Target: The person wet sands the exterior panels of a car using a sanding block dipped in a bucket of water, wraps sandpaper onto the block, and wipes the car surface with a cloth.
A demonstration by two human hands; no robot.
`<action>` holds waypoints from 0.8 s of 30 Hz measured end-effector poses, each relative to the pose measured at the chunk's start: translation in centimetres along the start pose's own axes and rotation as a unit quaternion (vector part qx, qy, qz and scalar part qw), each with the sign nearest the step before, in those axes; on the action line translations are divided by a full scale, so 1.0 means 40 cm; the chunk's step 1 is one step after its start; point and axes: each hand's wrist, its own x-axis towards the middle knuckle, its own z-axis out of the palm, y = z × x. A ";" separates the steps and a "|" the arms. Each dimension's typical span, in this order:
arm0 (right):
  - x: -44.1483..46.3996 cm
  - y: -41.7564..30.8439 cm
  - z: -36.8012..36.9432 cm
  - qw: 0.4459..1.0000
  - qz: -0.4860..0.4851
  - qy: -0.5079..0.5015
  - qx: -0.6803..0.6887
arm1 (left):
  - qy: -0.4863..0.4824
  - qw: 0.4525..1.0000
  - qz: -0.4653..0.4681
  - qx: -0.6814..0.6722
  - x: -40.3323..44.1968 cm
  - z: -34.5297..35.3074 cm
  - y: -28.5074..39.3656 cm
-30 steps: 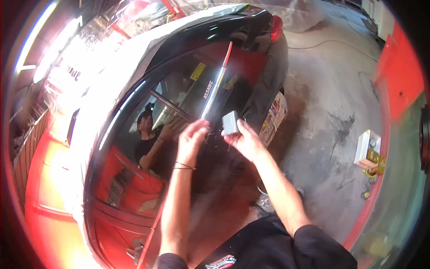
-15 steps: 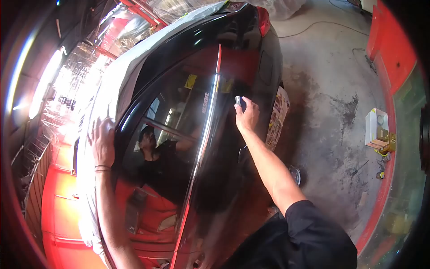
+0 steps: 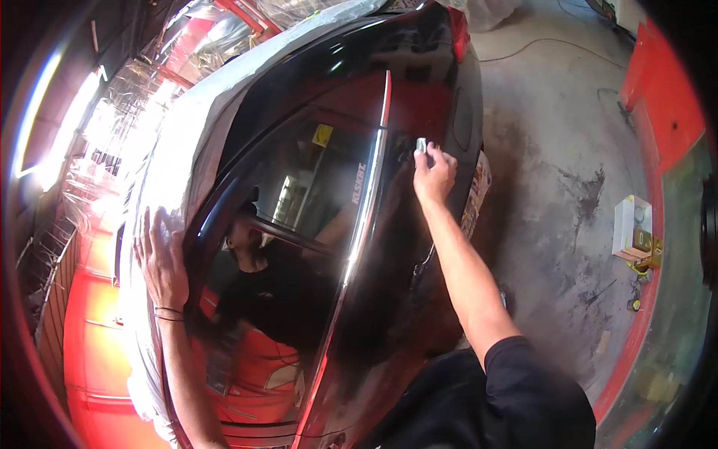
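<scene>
A glossy black car (image 3: 389,299) fills the middle, with a shiny trim strip (image 3: 366,209) running along its side below the window. My right hand (image 3: 436,173) is closed round a small grey block (image 3: 422,145) and holds it at the body panel to the right of the strip. Spread flat, my left hand (image 3: 161,258) rests on the whitish covering sheet (image 3: 179,142) over the roof, beside the window frame. A yellow sticker (image 3: 322,135) and pale lettering show on the dark glass.
A white box (image 3: 633,224) with yellow items stands on the floor at the right, by a red edge. A cable (image 3: 538,41) crosses the floor behind the car. Printed paper (image 3: 476,196) covers the wheel area. Red panels (image 3: 93,352) lie beyond the car at left.
My left hand has gone from near the strip to the roof sheet and opened flat. My right hand has moved up and right with the block, onto the rear side panel.
</scene>
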 end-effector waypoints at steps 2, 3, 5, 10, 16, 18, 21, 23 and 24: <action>0.018 -0.032 0.002 0.998 0.060 -0.001 -0.017 | -0.005 1.000 -0.013 0.004 -0.006 0.001 -0.002; 0.001 -0.016 0.008 0.999 0.045 0.005 -0.003 | 0.005 1.000 -0.011 -0.014 -0.005 -0.001 0.004; -0.029 -0.001 0.004 1.000 0.019 -0.006 0.023 | 0.005 1.000 -0.013 0.002 -0.004 -0.003 0.003; 0.046 -0.022 -0.004 0.998 0.041 -0.014 -0.044 | -0.010 0.998 -0.033 -0.060 -0.002 -0.009 0.018; 0.004 0.016 -0.049 0.996 -0.007 -0.081 -0.027 | -0.014 0.997 -0.062 -0.049 -0.012 -0.019 0.036; 0.046 0.078 -0.009 0.994 0.051 -0.090 -0.037 | 0.002 0.998 -0.051 -0.025 -0.024 -0.009 0.019; -0.107 0.026 -0.052 0.993 -0.046 -0.071 -0.084 | 0.008 0.999 -0.041 -0.011 -0.020 -0.013 0.031; -0.130 0.049 -0.043 0.993 -0.090 -0.062 -0.032 | 0.005 0.999 -0.042 -0.009 -0.015 -0.015 0.030; -0.088 0.100 -0.021 0.991 -0.128 -0.043 -0.016 | 0.012 0.999 -0.037 -0.009 -0.013 -0.019 0.028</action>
